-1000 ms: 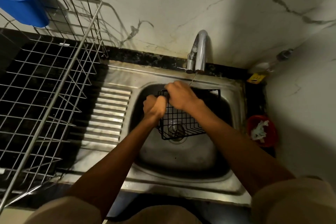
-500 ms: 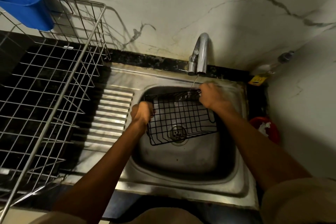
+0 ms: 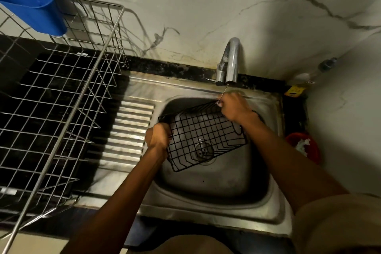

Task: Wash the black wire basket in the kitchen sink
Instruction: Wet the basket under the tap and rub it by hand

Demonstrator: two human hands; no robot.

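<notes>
Gripping the basket's [image 3: 206, 136] near-left edge, the left hand [image 3: 158, 137] curls tight — the basket hangs tilted over the sink [image 3: 206, 183] drain; farther back, the right hand [image 3: 233, 107] pinches its far rim under the tap [image 3: 228, 62].

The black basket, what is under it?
Through the basket wires the sink floor and drain show. The left hand and right hand cover its two ends.

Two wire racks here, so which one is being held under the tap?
The black basket over the sink, gripped by both hands. The large silver rack sits untouched on the counter.
</notes>
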